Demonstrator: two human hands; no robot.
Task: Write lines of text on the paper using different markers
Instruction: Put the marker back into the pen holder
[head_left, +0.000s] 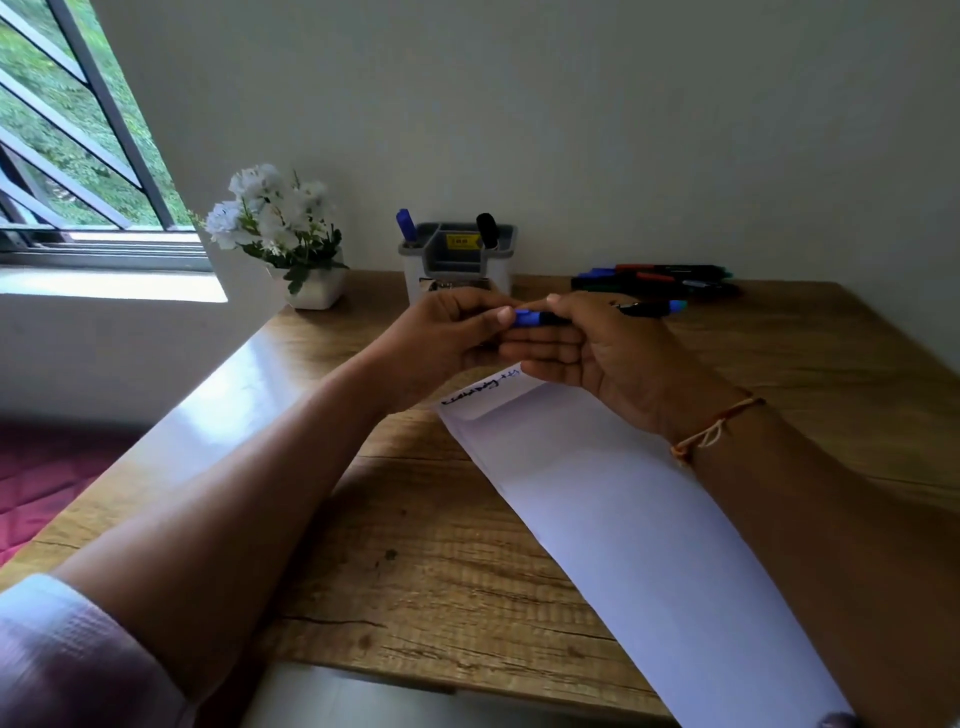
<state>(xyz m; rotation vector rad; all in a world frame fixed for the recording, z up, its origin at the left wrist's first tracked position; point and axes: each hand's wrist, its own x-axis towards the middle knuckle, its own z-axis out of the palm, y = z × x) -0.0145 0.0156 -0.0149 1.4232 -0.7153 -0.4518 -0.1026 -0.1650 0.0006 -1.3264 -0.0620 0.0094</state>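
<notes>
A blue-and-black marker (540, 317) is held level above the far end of the white paper (613, 499). My left hand (447, 332) pinches its blue cap end. My right hand (597, 343) grips the black barrel, and the marker's blue tail sticks out past my right fingers. The paper lies at a slant on the wooden table (405, 545). One line of black writing, with a bit of blue after it, runs along the paper's far edge (478, 389); my hands hide part of it.
A grey pen holder (457, 254) with a blue and a black marker stands at the wall. Several loose markers (660, 280) lie at the back right. A white flower pot (296, 249) sits at the back left, by the window.
</notes>
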